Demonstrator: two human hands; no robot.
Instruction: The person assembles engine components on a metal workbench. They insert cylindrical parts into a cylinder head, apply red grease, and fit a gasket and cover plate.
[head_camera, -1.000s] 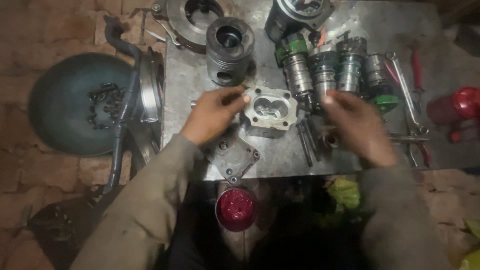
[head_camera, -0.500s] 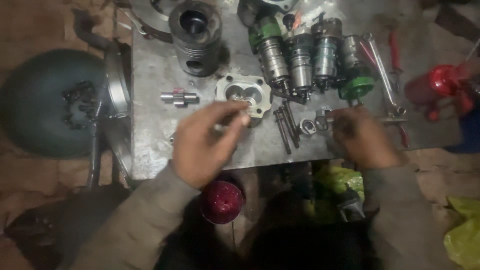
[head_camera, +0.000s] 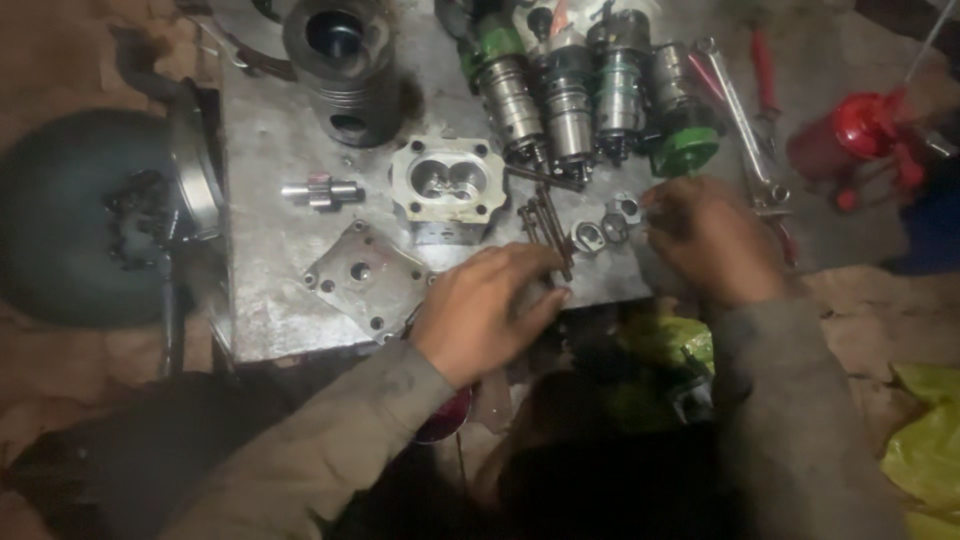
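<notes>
A grey metal plate (head_camera: 270, 300) on the ground carries dismantled pump parts. My left hand (head_camera: 490, 305) rests at its near edge, fingers curled beside several long dark bolts (head_camera: 548, 225); whether it grips one is unclear. My right hand (head_camera: 710, 235) reaches over small metal bushings (head_camera: 600, 230), its fingertips touching them. An aluminium pump housing (head_camera: 447, 180) with a figure-eight bore lies in the middle, apart from both hands. A flat cover plate (head_camera: 365, 275) lies left of my left hand, and a small gear shaft (head_camera: 320, 190) lies beyond it.
A ribbed piston (head_camera: 345, 70) and several cylindrical injector-like units (head_camera: 590, 100) stand at the back. Spanners (head_camera: 740, 110) and a red oil can (head_camera: 860, 130) lie to the right. A dark round tank (head_camera: 70, 215) sits left of the plate; yellow-green plastic (head_camera: 925, 450) lies at lower right.
My left hand has left the pump housing and come down to the near edge by the bolts. My right hand has shifted onto the small bushings. The view has drifted.
</notes>
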